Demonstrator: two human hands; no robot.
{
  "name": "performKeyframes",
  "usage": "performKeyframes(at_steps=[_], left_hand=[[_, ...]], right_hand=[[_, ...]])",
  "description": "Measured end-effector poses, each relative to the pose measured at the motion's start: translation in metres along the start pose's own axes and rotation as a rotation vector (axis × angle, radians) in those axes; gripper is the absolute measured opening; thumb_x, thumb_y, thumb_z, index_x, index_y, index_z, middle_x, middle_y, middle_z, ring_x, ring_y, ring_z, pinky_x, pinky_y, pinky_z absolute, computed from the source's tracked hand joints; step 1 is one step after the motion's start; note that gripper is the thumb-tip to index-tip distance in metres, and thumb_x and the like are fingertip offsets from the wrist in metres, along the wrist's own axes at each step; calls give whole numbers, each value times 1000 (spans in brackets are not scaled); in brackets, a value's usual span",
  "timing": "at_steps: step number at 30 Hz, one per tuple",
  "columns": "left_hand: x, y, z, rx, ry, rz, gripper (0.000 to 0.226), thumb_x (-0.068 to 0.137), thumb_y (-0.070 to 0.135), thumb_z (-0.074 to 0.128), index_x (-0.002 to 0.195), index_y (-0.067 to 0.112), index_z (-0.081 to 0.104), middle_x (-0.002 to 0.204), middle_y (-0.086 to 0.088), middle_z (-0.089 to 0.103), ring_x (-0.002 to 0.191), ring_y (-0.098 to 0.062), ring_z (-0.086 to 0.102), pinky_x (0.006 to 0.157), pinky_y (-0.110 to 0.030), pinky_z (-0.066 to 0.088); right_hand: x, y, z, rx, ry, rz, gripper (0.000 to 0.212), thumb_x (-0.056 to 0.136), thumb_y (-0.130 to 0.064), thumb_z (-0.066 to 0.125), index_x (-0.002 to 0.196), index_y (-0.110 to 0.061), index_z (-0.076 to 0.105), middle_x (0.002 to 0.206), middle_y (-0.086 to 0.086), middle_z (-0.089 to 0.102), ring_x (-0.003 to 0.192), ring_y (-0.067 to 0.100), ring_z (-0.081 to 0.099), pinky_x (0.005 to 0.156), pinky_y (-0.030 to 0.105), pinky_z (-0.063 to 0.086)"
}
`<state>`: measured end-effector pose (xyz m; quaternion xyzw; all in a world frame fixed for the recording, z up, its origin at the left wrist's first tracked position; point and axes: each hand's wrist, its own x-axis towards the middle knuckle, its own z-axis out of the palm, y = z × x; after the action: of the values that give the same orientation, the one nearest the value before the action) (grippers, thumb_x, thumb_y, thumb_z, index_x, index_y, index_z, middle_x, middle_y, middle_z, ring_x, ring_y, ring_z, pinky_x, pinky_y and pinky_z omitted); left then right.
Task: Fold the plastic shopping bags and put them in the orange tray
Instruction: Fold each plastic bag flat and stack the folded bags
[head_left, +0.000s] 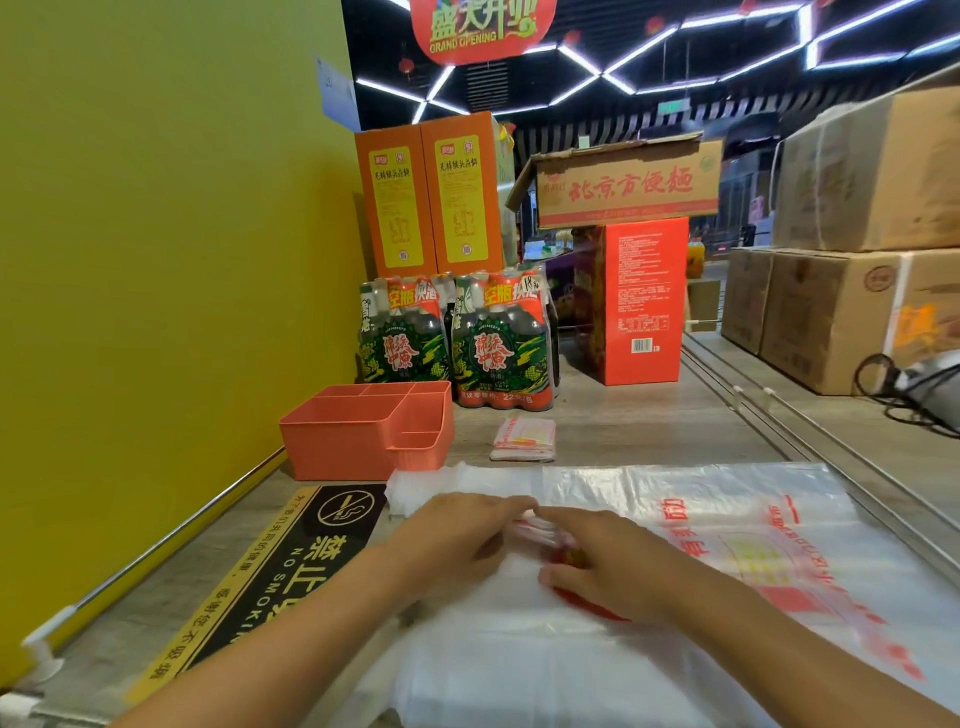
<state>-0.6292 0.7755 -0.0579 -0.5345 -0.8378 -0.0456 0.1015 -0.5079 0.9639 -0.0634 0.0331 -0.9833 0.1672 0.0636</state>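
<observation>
A pile of clear plastic shopping bags (727, 545) with red print lies flat across the near counter. My left hand (457, 535) and my right hand (597, 556) meet over its left part, fingertips touching, both pinching a small bunched, partly folded bag (540, 530) between them. The orange tray (337, 447), with several compartments and nothing visible inside, stands beyond my left hand by the yellow wall. One folded bag (524, 439) lies on the counter to the right of the tray.
Two packs of dark bottles (457, 338) stand behind the tray, with orange cartons (431, 197) and a red box (639, 301) farther back. Cardboard boxes (841, 260) and black cables (904, 389) fill the right. A black no-smoking sign (291, 571) lies at left.
</observation>
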Motion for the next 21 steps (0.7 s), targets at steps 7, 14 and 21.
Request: performKeyframes(at_steps=[7, 14, 21], left_hand=[[9, 13, -16, -70, 165, 70, 37, 102, 28, 47, 137, 29, 36, 120, 7, 67, 96, -18, 62, 76, -31, 45], [31, 11, -32, 67, 154, 21, 28, 104, 20, 49, 131, 23, 57, 121, -3, 68, 106, -24, 61, 72, -28, 35], [63, -10, -42, 87, 208, -23, 26, 100, 15, 51, 123, 19, 61, 104, -4, 68, 92, -23, 60, 78, -37, 50]], right_hand=[[5, 7, -9, -104, 307, 16, 36, 100, -36, 55, 135, -44, 53, 113, -5, 70, 104, 19, 62, 75, 31, 45], [4, -6, -32, -157, 324, 2, 31, 101, -39, 55, 131, -38, 58, 116, -7, 70, 99, 17, 61, 69, 30, 36], [50, -2, -70, -418, 263, -41, 27, 105, -27, 50, 130, -26, 60, 110, 4, 69, 93, 22, 62, 62, 29, 37]])
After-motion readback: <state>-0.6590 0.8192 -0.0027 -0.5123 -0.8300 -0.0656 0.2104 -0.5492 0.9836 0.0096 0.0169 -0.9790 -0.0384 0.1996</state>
